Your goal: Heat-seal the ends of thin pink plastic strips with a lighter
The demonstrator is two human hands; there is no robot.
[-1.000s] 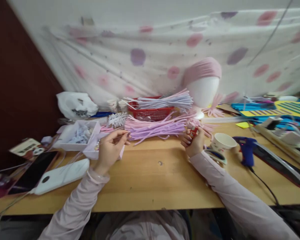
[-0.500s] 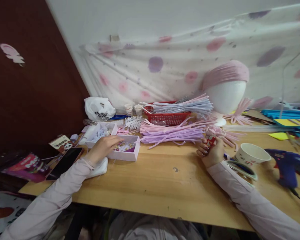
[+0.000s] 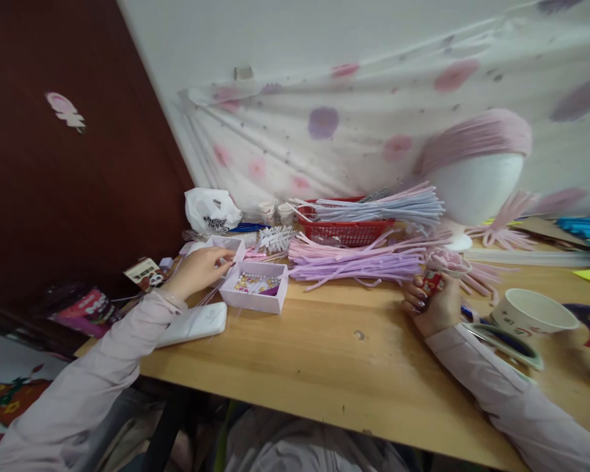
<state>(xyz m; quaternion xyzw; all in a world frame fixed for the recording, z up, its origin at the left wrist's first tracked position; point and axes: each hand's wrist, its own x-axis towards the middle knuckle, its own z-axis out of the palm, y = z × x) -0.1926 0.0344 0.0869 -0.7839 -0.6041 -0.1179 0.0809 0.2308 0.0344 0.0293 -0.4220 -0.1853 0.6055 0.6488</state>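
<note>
My left hand reaches to the left side of the wooden table, fingers curled at the rim of a small white box that holds colourful beads. Thin clear strands run under this hand; whether it grips them I cannot tell. My right hand rests on the table, closed around a small red object beside a pink pipe-cleaner flower. A pile of pink and lilac pipe cleaners lies between the two hands.
A red basket holds pale pipe cleaners. A white foam head wears a pink band. A white cup, a tape roll, a white flat device and a plastic bag lie around. A dark red wall stands left.
The view swung left. My left hand dropped from a raised pinch and reached out to the small boxes at the left. My right hand kept its hold on the red object.
</note>
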